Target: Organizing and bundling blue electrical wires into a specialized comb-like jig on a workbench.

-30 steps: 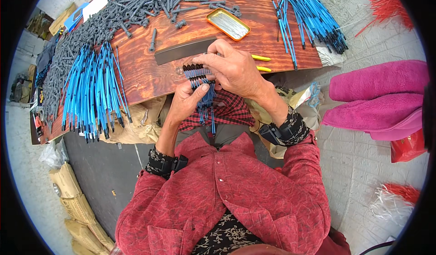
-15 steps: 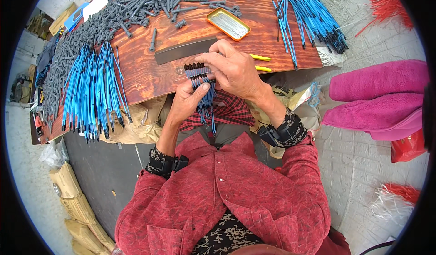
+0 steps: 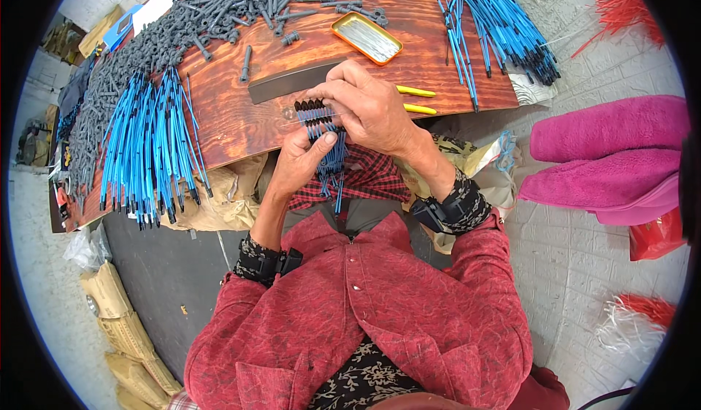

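I note a row of blue rods with black caps [image 3: 315, 118] held at the centre of the frame, just above the near edge of the wooden board [image 3: 241, 121]. The left hand [image 3: 303, 163] comes up from below and is closed on the row, thumb pressed over the blue shafts, which hang down past the board's edge toward a red checked cloth [image 3: 372, 180] on the lap. The right hand [image 3: 372, 107] lies over the right end of the row, fingers curled and pinched on the black caps; I cannot tell how many rods it grips. A dark flat strip [image 3: 292, 81] lies on the board just above the hands. Two yellow sticks [image 3: 418, 100] show just right of the right hand. An orange tin tray [image 3: 366, 37] sits in the upper centre, apart from the hands. A heap of grey plastic pieces [image 3: 182, 23] fills the upper left of the board. One bundle of blue rods [image 3: 150, 147] lies at left, another bundle [image 3: 496, 30] at upper right. Pink folded fabric [image 3: 606, 154] rests on the floor at right, well apart.
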Action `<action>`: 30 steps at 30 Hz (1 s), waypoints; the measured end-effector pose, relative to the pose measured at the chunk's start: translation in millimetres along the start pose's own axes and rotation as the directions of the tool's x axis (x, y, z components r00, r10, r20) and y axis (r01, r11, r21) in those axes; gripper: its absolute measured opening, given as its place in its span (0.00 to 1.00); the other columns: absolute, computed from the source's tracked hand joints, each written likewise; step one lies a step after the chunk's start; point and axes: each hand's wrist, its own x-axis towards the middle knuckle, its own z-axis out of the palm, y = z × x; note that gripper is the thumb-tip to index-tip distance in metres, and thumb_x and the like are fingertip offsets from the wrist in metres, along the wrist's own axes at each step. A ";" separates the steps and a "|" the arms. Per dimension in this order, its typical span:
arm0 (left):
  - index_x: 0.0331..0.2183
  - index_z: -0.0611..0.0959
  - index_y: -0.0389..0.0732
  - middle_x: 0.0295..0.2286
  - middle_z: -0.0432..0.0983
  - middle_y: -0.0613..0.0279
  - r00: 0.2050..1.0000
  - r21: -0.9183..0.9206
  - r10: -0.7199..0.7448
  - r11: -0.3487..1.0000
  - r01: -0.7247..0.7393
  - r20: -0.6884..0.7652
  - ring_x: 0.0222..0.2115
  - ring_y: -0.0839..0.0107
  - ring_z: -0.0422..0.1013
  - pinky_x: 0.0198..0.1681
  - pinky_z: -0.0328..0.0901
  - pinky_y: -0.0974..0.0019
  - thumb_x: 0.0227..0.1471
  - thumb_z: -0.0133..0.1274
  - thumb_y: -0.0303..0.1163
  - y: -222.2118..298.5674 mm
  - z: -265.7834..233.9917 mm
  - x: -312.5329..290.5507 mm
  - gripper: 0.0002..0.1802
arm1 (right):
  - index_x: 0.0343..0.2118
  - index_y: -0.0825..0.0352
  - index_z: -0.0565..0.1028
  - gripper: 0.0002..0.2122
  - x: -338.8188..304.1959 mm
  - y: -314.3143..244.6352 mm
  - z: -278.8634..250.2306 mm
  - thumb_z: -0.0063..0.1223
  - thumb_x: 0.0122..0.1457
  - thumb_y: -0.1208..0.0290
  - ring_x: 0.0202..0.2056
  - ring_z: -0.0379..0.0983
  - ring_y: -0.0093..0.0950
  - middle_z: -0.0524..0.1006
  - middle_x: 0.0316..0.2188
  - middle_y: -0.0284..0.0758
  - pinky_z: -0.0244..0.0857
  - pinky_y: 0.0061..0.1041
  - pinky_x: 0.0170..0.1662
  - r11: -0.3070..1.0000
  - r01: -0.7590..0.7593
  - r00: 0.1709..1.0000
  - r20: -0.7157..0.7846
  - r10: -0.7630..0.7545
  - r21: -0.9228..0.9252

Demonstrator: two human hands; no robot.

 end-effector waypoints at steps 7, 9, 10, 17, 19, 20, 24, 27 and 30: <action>0.48 0.82 0.38 0.28 0.73 0.78 1.000 -0.038 -0.021 0.999 0.021 -0.002 0.27 0.88 0.64 0.29 0.61 0.78 0.63 0.55 0.37 -4.7 0.9 0.8 0.16 | 0.38 0.62 0.80 0.15 -0.3 -3.5 -2.7 0.58 0.43 0.80 0.29 0.76 0.34 0.72 0.31 0.33 0.71 0.32 0.29 0.994 0.028 0.999 0.023 -0.026 -0.105; 0.45 0.82 0.37 0.28 0.74 0.77 1.000 -0.046 -0.011 0.999 0.011 -0.004 0.27 0.88 0.64 0.29 0.61 0.78 0.63 0.55 0.37 -4.8 1.4 0.7 0.15 | 0.38 0.62 0.80 0.16 -0.7 -3.2 -2.4 0.57 0.43 0.81 0.29 0.76 0.34 0.72 0.31 0.33 0.72 0.32 0.29 0.992 0.037 0.999 0.018 -0.036 -0.121; 0.45 0.82 0.37 0.28 0.74 0.77 1.000 -0.046 -0.012 0.999 0.012 -0.004 0.27 0.88 0.64 0.29 0.61 0.78 0.63 0.55 0.37 -4.8 1.4 1.1 0.15 | 0.38 0.62 0.80 0.15 -0.2 -2.6 -2.9 0.57 0.43 0.81 0.29 0.76 0.34 0.72 0.32 0.33 0.72 0.32 0.29 0.993 0.043 0.999 0.020 -0.041 -0.112; 0.44 0.82 0.37 0.28 0.74 0.77 1.000 -0.042 0.000 0.999 -0.001 -0.006 0.28 0.87 0.65 0.29 0.62 0.78 0.63 0.55 0.37 -2.0 2.6 0.9 0.14 | 0.37 0.62 0.80 0.14 3.3 0.0 -4.0 0.57 0.44 0.80 0.30 0.76 0.34 0.73 0.32 0.34 0.72 0.32 0.30 0.995 0.071 0.997 0.028 -0.069 -0.067; 0.44 0.82 0.37 0.28 0.74 0.77 1.000 -0.028 0.014 1.000 -0.014 -0.004 0.28 0.87 0.65 0.30 0.62 0.78 0.63 0.55 0.37 -1.1 2.2 0.8 0.14 | 0.37 0.62 0.80 0.14 2.9 -1.2 -5.5 0.57 0.44 0.80 0.30 0.76 0.34 0.73 0.32 0.33 0.72 0.32 0.30 0.993 0.075 0.997 0.030 -0.073 -0.087; 0.44 0.82 0.37 0.29 0.74 0.77 1.000 -0.019 0.011 1.000 -0.011 0.006 0.28 0.87 0.65 0.30 0.62 0.78 0.63 0.55 0.37 0.4 1.7 0.3 0.14 | 0.37 0.62 0.80 0.14 2.5 -1.7 -6.2 0.57 0.44 0.80 0.30 0.76 0.34 0.73 0.32 0.33 0.72 0.32 0.30 0.991 0.078 0.997 0.033 -0.075 -0.106; 0.42 0.82 0.37 0.29 0.74 0.77 1.000 -0.030 -0.008 1.000 0.008 0.009 0.29 0.87 0.65 0.31 0.63 0.77 0.63 0.55 0.37 0.2 2.4 -0.4 0.13 | 0.37 0.63 0.81 0.14 1.2 -4.2 -5.5 0.57 0.45 0.80 0.30 0.76 0.34 0.73 0.32 0.34 0.71 0.32 0.30 0.991 0.082 0.997 0.025 -0.080 -0.110; 0.42 0.82 0.36 0.29 0.74 0.77 1.000 -0.033 0.011 0.999 -0.011 -0.013 0.29 0.87 0.65 0.31 0.63 0.77 0.63 0.55 0.36 -3.4 2.5 0.1 0.13 | 0.41 0.62 0.80 0.18 0.1 -3.4 -0.1 0.55 0.45 0.84 0.31 0.75 0.34 0.74 0.32 0.36 0.70 0.31 0.31 0.999 0.037 0.999 0.025 -0.036 -0.039; 0.42 0.82 0.37 0.29 0.74 0.77 1.000 -0.051 0.000 0.999 0.000 0.008 0.29 0.87 0.65 0.31 0.63 0.77 0.63 0.55 0.36 -2.4 1.6 1.1 0.13 | 0.41 0.65 0.81 0.17 -3.1 -2.6 4.5 0.53 0.47 0.86 0.30 0.74 0.33 0.73 0.32 0.36 0.68 0.30 0.30 0.996 -0.050 0.999 -0.012 0.051 0.069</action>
